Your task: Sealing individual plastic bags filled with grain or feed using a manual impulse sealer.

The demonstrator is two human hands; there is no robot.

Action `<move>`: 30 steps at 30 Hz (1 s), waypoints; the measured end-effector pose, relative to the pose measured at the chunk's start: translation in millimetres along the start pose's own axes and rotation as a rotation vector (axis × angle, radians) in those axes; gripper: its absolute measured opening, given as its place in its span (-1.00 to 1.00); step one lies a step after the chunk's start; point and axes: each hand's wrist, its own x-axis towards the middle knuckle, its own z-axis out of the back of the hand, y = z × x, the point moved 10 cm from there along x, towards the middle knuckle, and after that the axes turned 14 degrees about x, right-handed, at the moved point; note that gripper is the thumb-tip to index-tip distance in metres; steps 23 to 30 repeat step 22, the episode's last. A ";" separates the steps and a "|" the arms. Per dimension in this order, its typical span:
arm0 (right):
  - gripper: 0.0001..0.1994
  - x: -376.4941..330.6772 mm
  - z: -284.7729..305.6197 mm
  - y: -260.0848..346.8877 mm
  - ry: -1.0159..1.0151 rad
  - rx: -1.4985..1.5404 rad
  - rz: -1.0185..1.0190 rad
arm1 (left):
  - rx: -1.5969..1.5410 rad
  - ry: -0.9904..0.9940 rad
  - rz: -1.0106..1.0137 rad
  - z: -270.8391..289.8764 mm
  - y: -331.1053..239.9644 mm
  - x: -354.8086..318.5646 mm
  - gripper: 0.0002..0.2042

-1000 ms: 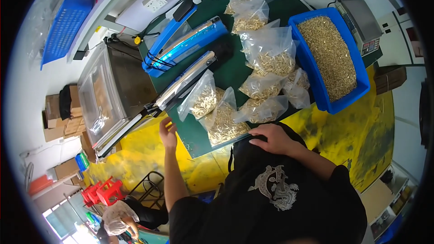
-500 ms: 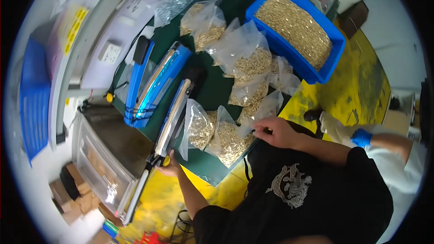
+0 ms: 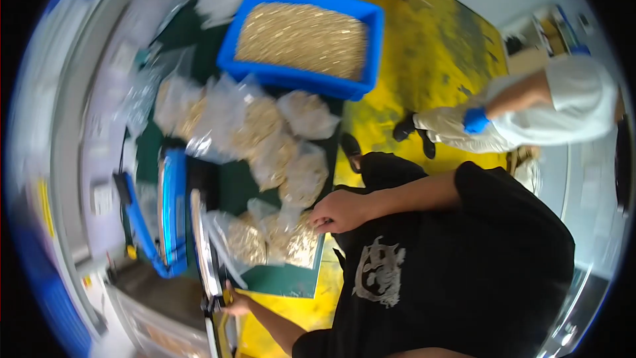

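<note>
Motion blur smears the left hand at the sealer bar.

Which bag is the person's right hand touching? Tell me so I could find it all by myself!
Find the big blue bin full of golden bits, then follow the trail of clear bags down the dark green mat. The bag lies at the mat's near edge, under the right hand. It alone has fingers on it, and it is nearest the black shirt.

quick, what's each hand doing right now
left hand: closed on the sealer handle.
right hand: fingers curled, gripping the edge of a clear bag of pellets.
</note>
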 end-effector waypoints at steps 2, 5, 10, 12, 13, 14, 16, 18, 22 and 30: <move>-0.76 -8.1 15.3 -2.2 -0.030 0.023 -0.003 | -0.009 0.216 0.050 -6.6 1.7 1.0 -0.03; -0.72 -44.1 69.7 -14.4 -0.233 0.009 0.013 | 0.042 0.317 -0.263 72.5 -90.3 -60.0 -0.50; -0.71 -173.6 178.9 -47.6 -0.708 0.125 -0.203 | -0.097 0.519 -0.715 87.2 -181.5 -128.5 -0.57; -0.72 -266.4 203.7 -89.3 -1.028 0.203 -0.454 | -0.117 0.632 -0.938 101.9 -231.0 -179.6 -0.60; -0.71 -312.5 204.4 -109.7 -1.136 0.236 -0.568 | -0.120 0.692 -1.050 112.5 -249.8 -211.9 -0.62; -0.70 -348.5 201.0 -132.9 -1.230 0.274 -0.675 | -0.119 0.745 -1.153 123.2 -263.1 -243.4 -0.64; -0.68 -405.7 185.9 -172.6 -1.287 0.394 -0.850 | -0.119 0.871 -1.377 150.4 -277.7 -340.6 -0.67; -0.66 -454.3 157.1 -207.4 -1.345 0.528 -1.022 | -0.361 1.233 -1.588 225.4 -370.7 -475.3 -0.83; -0.58 -504.8 147.5 -256.3 -1.310 0.715 -1.058 | -0.057 1.611 -2.182 260.3 -399.6 -666.0 -0.88; -0.58 -504.8 147.5 -256.3 -1.310 0.715 -1.058 | -0.057 1.611 -2.182 260.3 -399.6 -666.0 -0.88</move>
